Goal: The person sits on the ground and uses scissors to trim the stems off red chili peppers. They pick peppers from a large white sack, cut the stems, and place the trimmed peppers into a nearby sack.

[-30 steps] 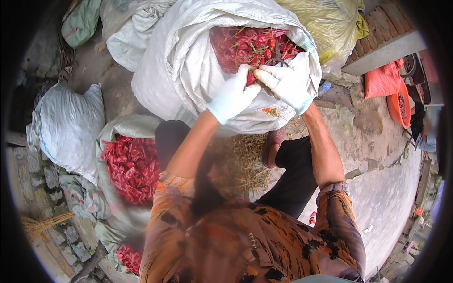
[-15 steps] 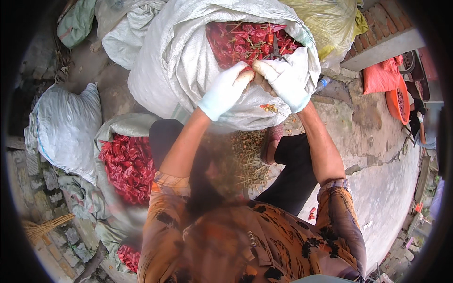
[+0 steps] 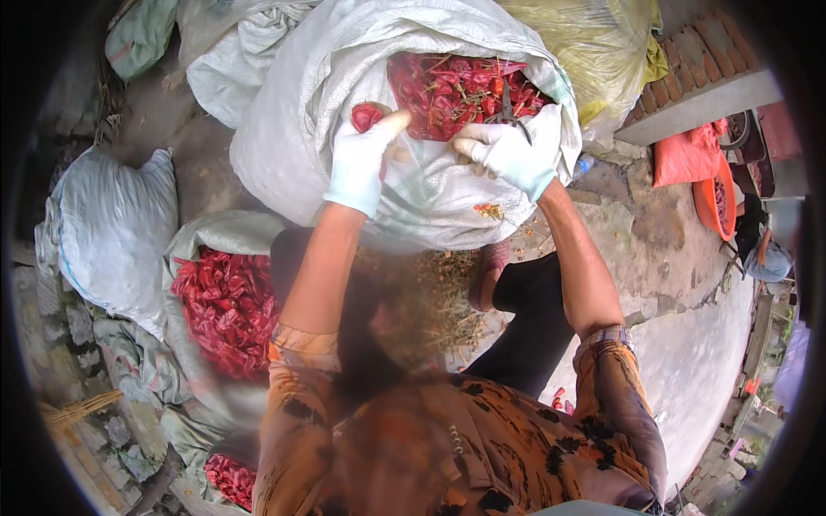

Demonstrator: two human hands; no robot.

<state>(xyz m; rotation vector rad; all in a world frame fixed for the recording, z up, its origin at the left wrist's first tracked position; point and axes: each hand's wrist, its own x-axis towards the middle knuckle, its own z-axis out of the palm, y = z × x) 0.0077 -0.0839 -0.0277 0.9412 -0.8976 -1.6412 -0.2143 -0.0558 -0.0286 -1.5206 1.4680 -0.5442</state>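
Note:
A big white woven sack (image 3: 297,146) stands in front of me with its mouth rolled back, full of dried red chili peppers (image 3: 439,90). Both my hands wear white gloves. My left hand (image 3: 357,168) is at the left of the sack's mouth, closed on a red chili pepper (image 3: 366,116) that shows above the fingers. Over the right of the rim, my right hand (image 3: 508,156) has its fingers curled together; what they hold, if anything, is hidden. Dark scissors (image 3: 507,101) lie on the peppers just beyond it, apparently not gripped.
At my left stand an open sack of red chilies (image 3: 228,314) and a full white sack (image 3: 116,228). A yellowish plastic bag (image 3: 594,52) sits at the back. To the right are a brick ledge (image 3: 701,77), an orange basin (image 3: 716,202) and another person (image 3: 766,258). Stem scraps (image 3: 439,292) litter the ground.
My hands were together at the sack's front rim. Now they are apart: the left has moved left with a chili pepper, the right stays near the rim. The view has shifted slightly.

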